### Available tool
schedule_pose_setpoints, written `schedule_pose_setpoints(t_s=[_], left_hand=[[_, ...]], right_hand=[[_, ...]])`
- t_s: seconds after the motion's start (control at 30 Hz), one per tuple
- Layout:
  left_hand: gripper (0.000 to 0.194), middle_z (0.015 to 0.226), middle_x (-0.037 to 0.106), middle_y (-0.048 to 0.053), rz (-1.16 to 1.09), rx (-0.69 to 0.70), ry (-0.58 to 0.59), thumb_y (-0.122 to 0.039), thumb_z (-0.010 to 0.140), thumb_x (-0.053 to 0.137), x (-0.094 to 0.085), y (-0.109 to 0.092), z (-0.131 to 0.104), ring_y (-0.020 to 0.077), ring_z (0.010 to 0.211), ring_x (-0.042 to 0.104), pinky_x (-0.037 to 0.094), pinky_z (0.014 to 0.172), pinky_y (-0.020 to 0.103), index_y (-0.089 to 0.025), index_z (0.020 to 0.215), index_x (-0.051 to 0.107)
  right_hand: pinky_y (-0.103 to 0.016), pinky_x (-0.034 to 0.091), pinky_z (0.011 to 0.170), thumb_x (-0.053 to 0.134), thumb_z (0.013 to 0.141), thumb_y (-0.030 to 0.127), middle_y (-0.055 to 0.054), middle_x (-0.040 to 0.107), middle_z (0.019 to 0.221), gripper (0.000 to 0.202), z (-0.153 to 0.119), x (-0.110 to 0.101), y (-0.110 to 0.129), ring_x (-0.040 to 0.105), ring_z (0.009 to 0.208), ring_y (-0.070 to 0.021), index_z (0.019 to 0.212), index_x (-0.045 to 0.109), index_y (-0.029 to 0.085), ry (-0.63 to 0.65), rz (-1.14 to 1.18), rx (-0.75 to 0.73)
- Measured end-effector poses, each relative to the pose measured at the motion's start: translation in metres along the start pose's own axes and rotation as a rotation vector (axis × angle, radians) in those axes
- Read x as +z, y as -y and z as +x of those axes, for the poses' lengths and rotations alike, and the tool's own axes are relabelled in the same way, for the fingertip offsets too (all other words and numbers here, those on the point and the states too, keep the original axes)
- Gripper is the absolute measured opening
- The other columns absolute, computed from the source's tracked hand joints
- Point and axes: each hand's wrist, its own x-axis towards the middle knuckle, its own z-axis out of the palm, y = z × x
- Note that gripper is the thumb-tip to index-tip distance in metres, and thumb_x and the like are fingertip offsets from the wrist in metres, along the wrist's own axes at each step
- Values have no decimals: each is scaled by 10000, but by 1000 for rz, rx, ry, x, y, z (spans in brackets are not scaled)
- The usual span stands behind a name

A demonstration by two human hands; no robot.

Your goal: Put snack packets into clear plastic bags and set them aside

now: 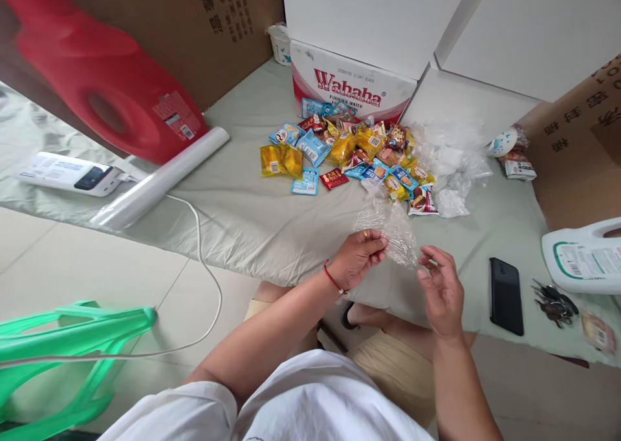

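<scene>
My left hand (361, 257), with a red string at its wrist, pinches a clear plastic bag (395, 227) near the front edge of the cloth-covered table. To the right of the bag, my right hand (440, 289) has its fingers apart and holds nothing. Just beyond the bag lies a pile of small wrapped snacks (342, 147) in yellow, blue and red packets. A heap of crumpled clear bags (449, 160) adjoins the pile's right side.
A Wahaha box (352, 82) stands behind the snacks. On the left are a red jug (111, 85), a plastic film roll (160, 179) and a power bank (72, 172) with a cable. A phone (506, 295), keys (555, 304) and a white bottle (585, 257) lie on the right.
</scene>
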Motion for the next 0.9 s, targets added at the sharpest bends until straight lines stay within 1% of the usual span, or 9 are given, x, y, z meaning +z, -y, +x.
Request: schedule_pose_setpoints(t_s=[0.1,0.27,0.33,0.4,0.47,0.57,0.63,0.8,0.9], left_hand=[[466,669,636,-39,0,7,-4,-368,614,925,-1,-3,1,32,515,514,344,501,153,-160,858,586],[460,660,611,-44,-14,-11,14,-357,620,921,-7,-10,-1,19,484,464,277,464,150,-165,842,567],[476,656,610,-47,3,4,19,-377,611,924,-11,-11,-5,18,484,462,289,469,151,-165,841,566],[485,663,611,-50,31,42,4,-407,623,917,-17,-11,-10,23,493,473,319,486,156,-170,857,564],[488,676,612,-52,51,77,-26,-426,640,906,-23,-10,-15,27,506,484,337,502,161,-178,875,558],[500,688,605,-55,59,107,-79,-441,640,901,-30,-10,-22,29,521,487,335,511,164,-184,877,544],[501,688,601,-57,84,125,-112,-460,643,892,-34,-10,-26,33,530,488,340,519,169,-188,877,542],[459,683,610,-49,215,139,-180,-491,692,834,-45,-8,-33,53,538,491,342,536,191,-194,886,543],[384,685,597,-40,342,173,-249,-491,760,758,-53,-5,-35,75,542,488,366,555,218,-199,889,545]], right_hand=[[-439,514,992,638,937,328,-109,535,1324,392,-2,-11,-4,587,1083,-221,1324,626,263,-55,35,-5],[-430,542,942,804,779,348,-122,492,1424,642,6,-12,-10,587,1038,-205,1373,569,282,-59,-117,16],[-353,557,801,799,766,356,-101,589,1306,520,11,-7,-10,594,906,-169,1249,633,260,-207,-44,174],[-269,502,605,766,778,398,-72,678,1049,327,15,-1,-7,574,746,-143,1040,679,223,-319,177,425],[-233,425,485,741,776,491,-67,695,870,321,17,4,-2,563,650,-143,904,685,202,-241,439,682],[-244,451,458,664,786,686,-125,742,964,517,13,10,9,635,705,-186,939,723,195,52,710,883],[-244,479,468,686,770,711,-119,749,984,537,9,15,16,646,731,-188,960,731,211,106,778,886],[-169,453,454,919,638,443,-9,663,754,356,6,25,27,524,600,-96,807,707,211,32,687,809],[-169,444,447,899,671,474,-5,630,738,353,9,30,33,500,599,-92,780,704,201,35,617,746]])
